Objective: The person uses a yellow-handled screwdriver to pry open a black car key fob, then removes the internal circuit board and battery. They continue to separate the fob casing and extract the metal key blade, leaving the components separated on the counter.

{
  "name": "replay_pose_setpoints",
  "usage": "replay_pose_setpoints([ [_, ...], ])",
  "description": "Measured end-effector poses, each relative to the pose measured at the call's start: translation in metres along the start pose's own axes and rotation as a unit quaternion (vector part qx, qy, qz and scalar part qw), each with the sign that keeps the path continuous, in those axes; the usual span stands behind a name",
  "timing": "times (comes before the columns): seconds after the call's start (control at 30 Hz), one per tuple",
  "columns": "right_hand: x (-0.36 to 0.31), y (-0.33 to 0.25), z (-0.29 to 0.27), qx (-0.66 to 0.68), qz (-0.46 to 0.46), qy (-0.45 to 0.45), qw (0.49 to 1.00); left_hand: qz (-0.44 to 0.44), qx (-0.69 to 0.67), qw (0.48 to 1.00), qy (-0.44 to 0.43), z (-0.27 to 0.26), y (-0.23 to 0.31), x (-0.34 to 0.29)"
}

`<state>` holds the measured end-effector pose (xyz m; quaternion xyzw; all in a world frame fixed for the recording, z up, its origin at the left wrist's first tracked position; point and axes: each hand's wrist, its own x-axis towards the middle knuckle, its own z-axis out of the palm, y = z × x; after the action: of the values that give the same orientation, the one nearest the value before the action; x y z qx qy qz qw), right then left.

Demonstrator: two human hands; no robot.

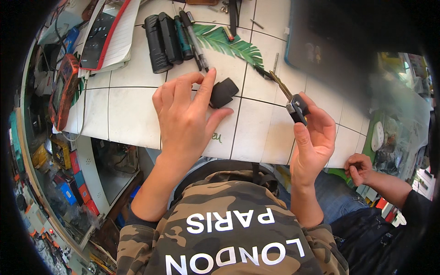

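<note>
My right hand (pixel 314 137) grips a flip key (pixel 295 109) between thumb and fingers. The key has a black head and a long metal blade pointing up and away to the left. Over the tiled tabletop, my left hand (pixel 183 103) has its index finger and thumb spread apart. A small black piece, blocky like a cover or case (pixel 223 93), lies between those two fingertips. Whether the fingers touch it I cannot tell. Beyond the left hand, two black cylindrical tools (pixel 160 43) lie beside several pens or screwdrivers (pixel 185 36).
A phone with a red edge (pixel 101 39) rests on papers at the left, near an orange-cased handheld device (pixel 64 91) with a cable. A dark mat (pixel 316 50) covers the far right. Another person's hand (pixel 359 168) is at the right table edge. Small metal bits (pixel 224 8) lie far off.
</note>
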<state>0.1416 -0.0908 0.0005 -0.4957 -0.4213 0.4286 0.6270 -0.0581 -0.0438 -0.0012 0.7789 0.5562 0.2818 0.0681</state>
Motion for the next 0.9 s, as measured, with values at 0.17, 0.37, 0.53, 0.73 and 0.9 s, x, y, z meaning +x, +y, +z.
replay_pose_setpoints([
  [0.17, 0.001, -0.004, 0.008, 0.093, 0.034, 0.001, 0.995, -0.049, -0.354, 0.933, -0.043, 0.007, 0.032, 0.013],
  [0.37, -0.005, 0.009, 0.014, -0.023, -0.049, -0.018, 0.998, -0.289, -0.795, 0.511, -0.152, 0.031, 0.057, 0.020],
  [0.53, 0.006, -0.005, -0.011, -0.197, -0.177, -0.003, 0.964, -0.311, -0.844, 0.391, -0.195, 0.035, 0.050, 0.017],
  [0.73, 0.014, -0.017, -0.039, -0.522, -0.099, -0.084, 0.843, -0.348, -0.877, 0.260, -0.206, 0.039, 0.047, 0.019],
  [0.9, 0.015, -0.020, -0.030, -0.512, -0.143, -0.027, 0.847, -0.367, -0.843, 0.361, -0.155, 0.039, 0.058, 0.019],
])
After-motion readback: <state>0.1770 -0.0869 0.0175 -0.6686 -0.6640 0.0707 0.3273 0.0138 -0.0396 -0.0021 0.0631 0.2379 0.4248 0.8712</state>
